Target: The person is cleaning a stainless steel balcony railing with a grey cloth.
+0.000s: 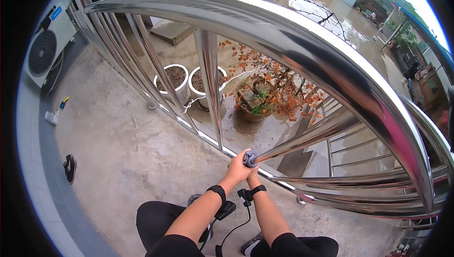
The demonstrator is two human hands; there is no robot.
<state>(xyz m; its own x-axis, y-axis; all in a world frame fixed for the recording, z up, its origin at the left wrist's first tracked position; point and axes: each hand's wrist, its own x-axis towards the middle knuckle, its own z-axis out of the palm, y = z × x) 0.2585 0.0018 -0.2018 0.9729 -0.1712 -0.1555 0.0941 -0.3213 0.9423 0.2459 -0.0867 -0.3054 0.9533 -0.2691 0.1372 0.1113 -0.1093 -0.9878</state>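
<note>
A bunched grey cloth [250,159] is wrapped around the lower part of a shiny metal baluster [301,138]. My left hand [239,169] is closed on the cloth from the left side. Against the cloth's near right side is my right hand [253,173], mostly hidden behind the left one, its fingers out of sight. Both hands meet at the baluster, just above the bottom rail [209,140] of the railing. The broad, polished top rail [248,8] curves over the scene beyond the hands. Black straps with small devices and cables sit on both wrists.
Beyond the railing stand two white pots [177,83] of soil and a round planter [248,109] with orange-leaved branches. At left are an air-conditioner unit [49,44], a white bottle [52,117] on the concrete floor and a dark shoe [70,169]. Metal stair rails rise at right.
</note>
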